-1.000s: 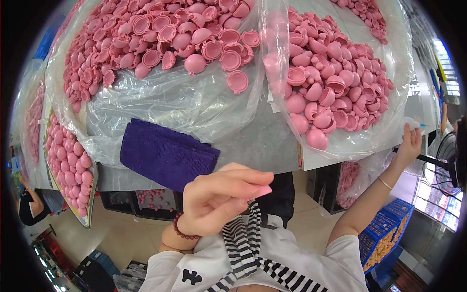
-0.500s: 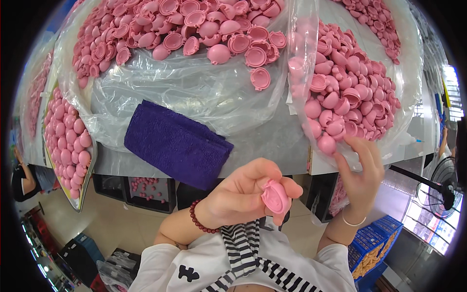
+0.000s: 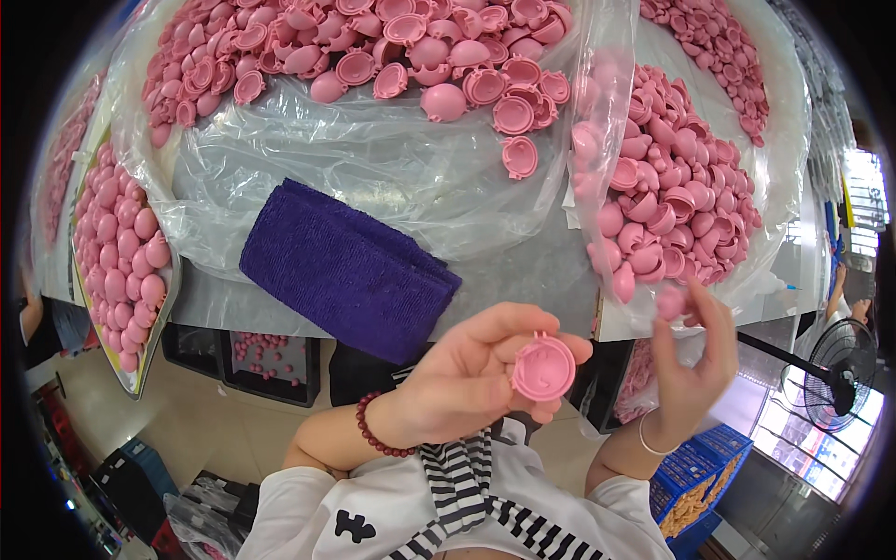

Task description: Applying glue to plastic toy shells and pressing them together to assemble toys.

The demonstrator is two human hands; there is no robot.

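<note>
Grip of left hand (image 3: 448, 387) clamped on round pink plastic half-shell (image 3: 544, 369), hollow side toward camera, held on wearer's side of grey worktop (image 3: 546, 280). Right hand (image 3: 700, 364): thumb and fingers pinched on rounded pink plastic piece (image 3: 670, 302), blurred, near pink plastic shell pile (image 3: 686, 201). Folded purple cloth (image 3: 345, 271) lies on worktop.

A round, hollow, pink plastic shell (image 3: 544, 371) sits between the left hand's (image 3: 467, 378) thumb and fingers — open, rimmed face turned up to view, small tabs at its upper edge. Apart from it, farther right and higher, a small, rounded pink piece (image 3: 670, 303) — blurred — rests in the right hand's (image 3: 698, 350) fingertip grip.
</note>
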